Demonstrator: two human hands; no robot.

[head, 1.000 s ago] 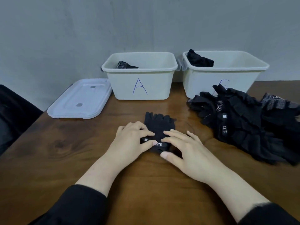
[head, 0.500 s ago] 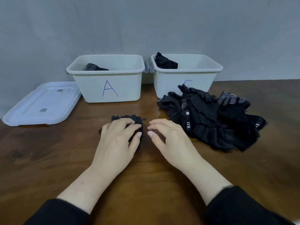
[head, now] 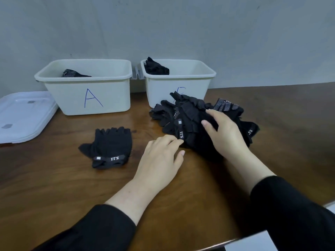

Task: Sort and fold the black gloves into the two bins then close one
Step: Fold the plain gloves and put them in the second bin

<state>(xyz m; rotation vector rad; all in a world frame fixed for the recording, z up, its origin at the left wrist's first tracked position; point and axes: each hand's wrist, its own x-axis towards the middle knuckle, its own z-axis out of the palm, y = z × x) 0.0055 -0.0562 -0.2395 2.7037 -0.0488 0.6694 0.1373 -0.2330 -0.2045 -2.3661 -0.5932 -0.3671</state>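
Both hands (head: 192,142) on glove pile (head: 192,120)

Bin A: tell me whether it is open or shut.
Open. Bin A has no cover; the white lid lies flat on the table beside it.

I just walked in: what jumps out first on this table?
A heap of black gloves lies right of centre, with the right hand resting on it and the left hand touching its near edge. One fingerless glove lies flat alone to the left. At the back stand two white bins, bin A and its neighbour, each holding something black.
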